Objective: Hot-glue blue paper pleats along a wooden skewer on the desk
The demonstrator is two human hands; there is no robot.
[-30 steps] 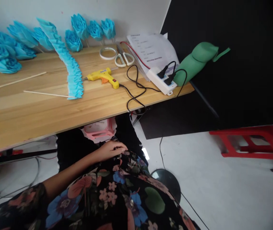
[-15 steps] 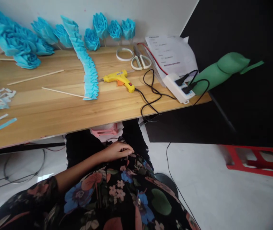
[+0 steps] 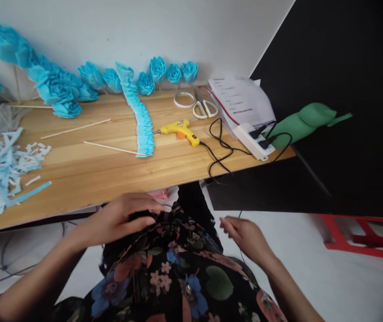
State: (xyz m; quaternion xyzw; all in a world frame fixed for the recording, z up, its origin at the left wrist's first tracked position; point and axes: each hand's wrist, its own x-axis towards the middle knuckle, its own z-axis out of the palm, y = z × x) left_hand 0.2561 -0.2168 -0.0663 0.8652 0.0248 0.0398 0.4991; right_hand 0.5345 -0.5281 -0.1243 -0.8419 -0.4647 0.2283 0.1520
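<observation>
On a pale brown wooden table [image 3: 111, 172] against a white wall [image 3: 111, 27], count as apparently finished the ruffled bright-blue paper-like roses [image 3: 158, 68], from ten to twelve o'clock. Judge as left the pleated light-blue paper-like strip [image 3: 143, 127] at ten o'clock, stretched out unrolled, plus two bare slim wooden sticks [image 3: 75, 129] at nine, one reaching the strip's near end. Note at eleven the yellow plastic glue gun [image 3: 180, 129], just beside the strip. See at eight the left hand [image 3: 119, 219], fingers parted, grasping nothing; between four and five, the right hand [image 3: 245, 235], loosely curled, contents impossible to tell.
</observation>
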